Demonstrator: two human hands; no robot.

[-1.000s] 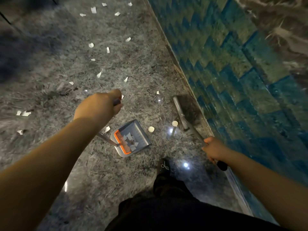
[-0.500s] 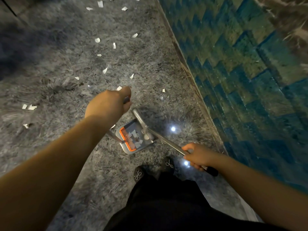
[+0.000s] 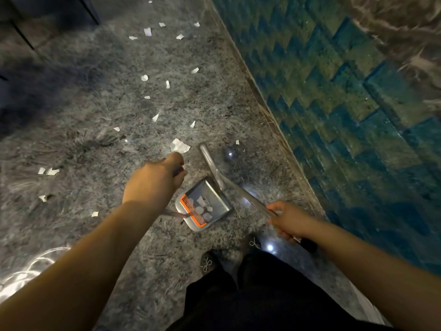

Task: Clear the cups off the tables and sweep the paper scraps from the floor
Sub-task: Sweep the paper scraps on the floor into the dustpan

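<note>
A grey dustpan (image 3: 216, 195) with an orange comb edge rests on the speckled stone floor, holding several white paper scraps (image 3: 205, 209). My left hand (image 3: 152, 181) grips the dustpan's upright handle from above. My right hand (image 3: 287, 219) is closed around the broom handle, and the broom (image 3: 211, 161) has its head just past the dustpan's far side. A larger paper scrap (image 3: 179, 146) lies just beyond my left hand. More white scraps (image 3: 156, 117) are scattered over the floor ahead and to the left.
A blue and green tiled wall (image 3: 334, 103) runs along the right side, meeting the floor at a narrow ledge. My black shoes (image 3: 210, 261) and dark trousers are at the bottom centre. Dark furniture legs (image 3: 89, 10) stand at the top left.
The broom swung from the wall side across to the dustpan, pushing round scraps into it. It now sits a little further out, past the pan's far side. The view shifted slightly forward.
</note>
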